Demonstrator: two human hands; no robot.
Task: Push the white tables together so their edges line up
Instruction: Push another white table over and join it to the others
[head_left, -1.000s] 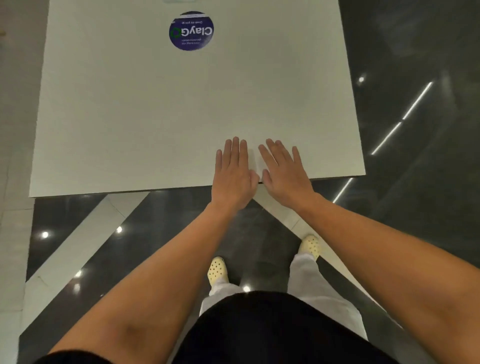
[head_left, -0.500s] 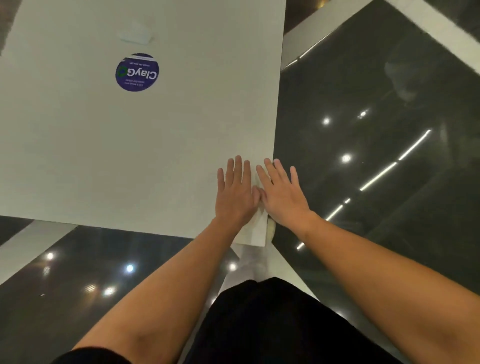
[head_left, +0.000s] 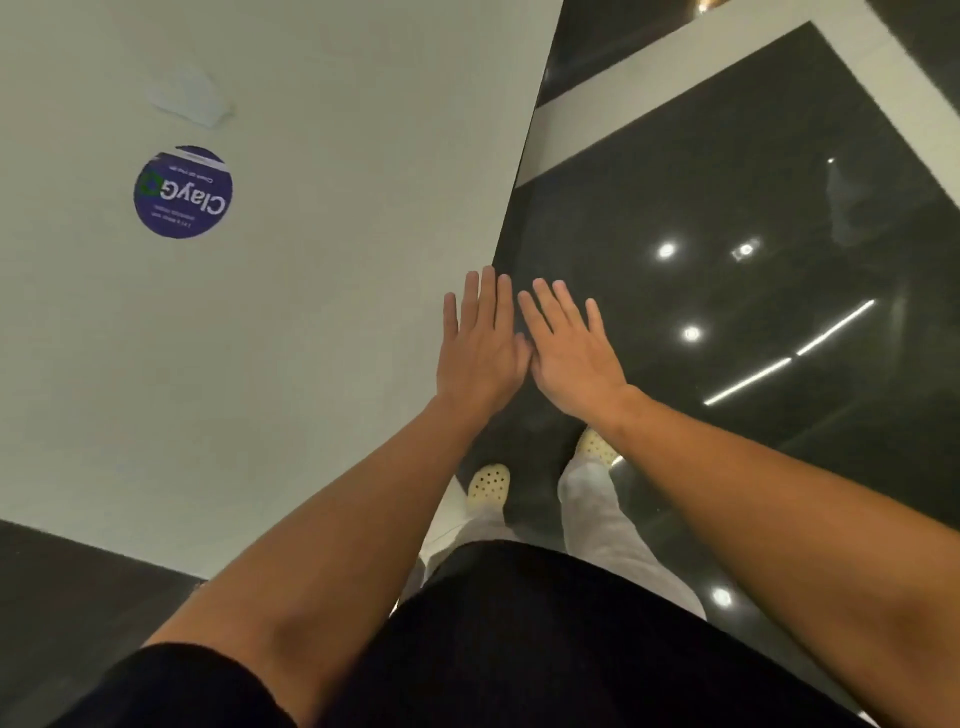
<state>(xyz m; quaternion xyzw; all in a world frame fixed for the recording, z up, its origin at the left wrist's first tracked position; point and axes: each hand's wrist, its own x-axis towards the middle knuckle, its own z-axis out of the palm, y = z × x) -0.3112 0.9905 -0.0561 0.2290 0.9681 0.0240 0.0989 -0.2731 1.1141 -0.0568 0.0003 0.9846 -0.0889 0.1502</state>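
Observation:
One white table (head_left: 291, 322) fills the left half of the head view, seen from above and turned at an angle. A round blue sticker (head_left: 182, 193) and a small white tag (head_left: 192, 101) lie on its top. My left hand (head_left: 480, 345) is flat with fingers apart, straddling the table's right edge near its front corner. My right hand (head_left: 571, 353) is spread flat beside it, off the table and over the dark floor. The two hands touch at the thumbs. Neither holds anything. No second table is in sight.
Glossy black floor (head_left: 727, 312) with white stripes (head_left: 675, 88) and ceiling-light reflections lies to the right and below. My feet in pale yellow clogs (head_left: 488, 483) stand by the table's front right corner.
The table has swung and slid to the left under my hands. Both palms lay on its top before; now the right one is past the edge and the left one is at the edge.

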